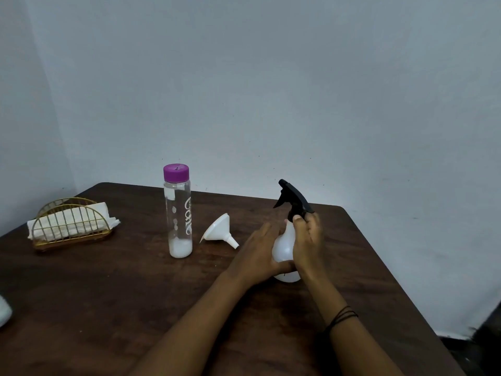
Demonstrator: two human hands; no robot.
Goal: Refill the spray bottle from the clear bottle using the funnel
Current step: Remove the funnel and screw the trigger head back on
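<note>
A white spray bottle [284,245] with a black trigger head [294,198] stands upright on the dark wooden table [135,294], right of centre. My left hand [257,256] wraps the bottle's lower left side. My right hand [307,237] grips its neck just under the trigger head. A white funnel [219,230] lies on its side just left of my hands, spout pointing right. Further left stands the tall clear bottle [179,213], upright, with a purple cap screwed on and a little white substance at the bottom.
A gold wire napkin holder [71,225] with white napkins sits at the table's left. A pale object [4,310] pokes in at the left edge. The table's far edge meets a grey wall; its right edge drops off near my right forearm.
</note>
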